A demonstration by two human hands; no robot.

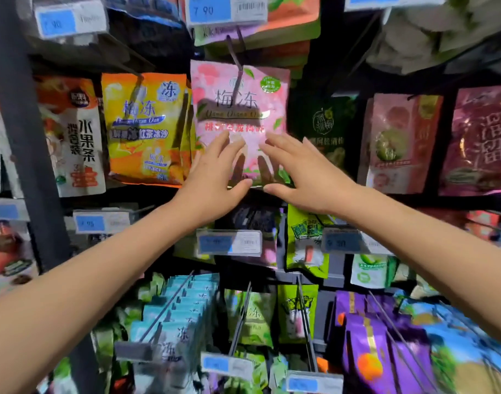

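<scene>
Both arms reach up into a rack of hanging snack packets, and the two hands meet over one pink bag (239,109). It hangs from a peg hook (234,56) at the centre of the view, slightly toward twelve o'clock, with its printed front facing out.

The left hand (215,177) comes in from seven o'clock and lies over the bag's lower left part, at about seven o'clock of the packet. Its fingers are straight and spread and grip nothing, and the thumb sits near the bottom edge. The right hand (303,172) comes in from four o'clock and covers the lower right part, at about five o'clock of the packet. It too is open, with fingers extended and the thumb low beside the bottom edge. Finger shadows fall on the pink film between the two hands, and whether any fingertip actually touches the bag cannot be told.

At nine o'clock of the pink bag, just beside it, hangs an orange bag (144,129), and past that a white packet (75,137). At three o'clock hangs a dark green bag (326,129).

At six o'clock, below the hands, is a blue price tag (229,241) on the next row down. Light blue packets (183,308) are lined up on a peg at seven o'clock of it, and purple packets (365,336) at five o'clock.
</scene>
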